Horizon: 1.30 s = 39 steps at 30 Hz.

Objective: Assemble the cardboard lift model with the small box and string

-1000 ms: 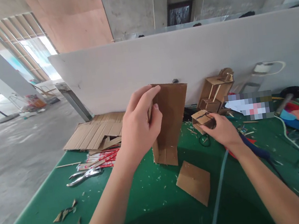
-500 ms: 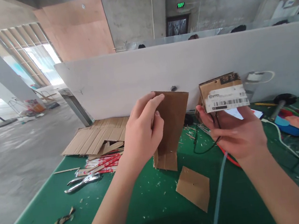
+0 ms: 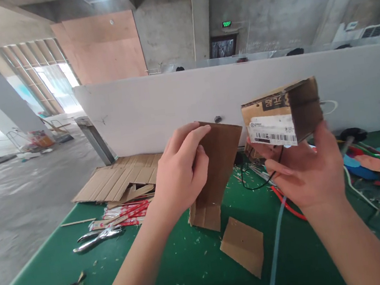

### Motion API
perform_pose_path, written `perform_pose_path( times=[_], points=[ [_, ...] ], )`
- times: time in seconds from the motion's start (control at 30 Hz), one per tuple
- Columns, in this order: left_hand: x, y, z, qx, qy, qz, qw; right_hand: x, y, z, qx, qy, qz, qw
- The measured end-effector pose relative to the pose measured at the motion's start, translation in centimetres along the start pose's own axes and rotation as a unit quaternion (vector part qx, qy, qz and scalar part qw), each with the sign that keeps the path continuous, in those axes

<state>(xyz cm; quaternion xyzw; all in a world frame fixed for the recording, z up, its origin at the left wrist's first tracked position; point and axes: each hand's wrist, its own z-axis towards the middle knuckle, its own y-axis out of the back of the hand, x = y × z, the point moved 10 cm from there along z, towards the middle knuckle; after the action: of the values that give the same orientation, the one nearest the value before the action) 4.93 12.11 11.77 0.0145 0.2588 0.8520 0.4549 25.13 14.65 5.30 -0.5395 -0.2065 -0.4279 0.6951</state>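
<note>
Left hand (image 3: 185,167) pinches folded cardboard (image 3: 224,154) at its edge, right hand (image 3: 310,178) grips labelled box (image 3: 271,120), raised; green desk (image 3: 182,274) below

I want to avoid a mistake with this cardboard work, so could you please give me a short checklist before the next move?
1. Left hand grips the tall brown cardboard panel: ok, fingers at its left edge.
2. Right hand supports the small brown cardboard box with a white barcode label: ok, raised above the green table.
3. Thin black cord tucked away: not ok, it hangs loosely beside the right hand.
4. Cord fastened to the box: cannot tell.
5. Flat brown cardboard piece free of both hands: ok, lying on the table.
</note>
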Motion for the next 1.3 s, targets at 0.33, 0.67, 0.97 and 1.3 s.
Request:
perform_pose_path(
  times=[0.33, 0.67, 0.97, 1.3],
  points=[
    [-2.1, 0.3, -0.2, -0.009, -0.046, 0.008, 0.999, 1.9, -0.8, -0.5, -0.005, 0.058, -0.043, 0.997],
    [-2.4, -0.1, -0.6, -0.017, -0.041, 0.012, 0.999, 4.4, -1.8, -1.9, -0.059, 0.151, -0.163, 0.973],
    [-2.4, -0.3, -0.7, -0.014, -0.033, 0.02, 0.999, 4.6, -2.2, -1.4, -0.062, 0.209, -0.176, 0.96],
    [-3.3, -0.7, -0.9, -0.015, -0.048, 0.003, 0.999, 5.9, -2.7, -1.8, -0.02, 0.263, -0.144, 0.954]
  ],
)
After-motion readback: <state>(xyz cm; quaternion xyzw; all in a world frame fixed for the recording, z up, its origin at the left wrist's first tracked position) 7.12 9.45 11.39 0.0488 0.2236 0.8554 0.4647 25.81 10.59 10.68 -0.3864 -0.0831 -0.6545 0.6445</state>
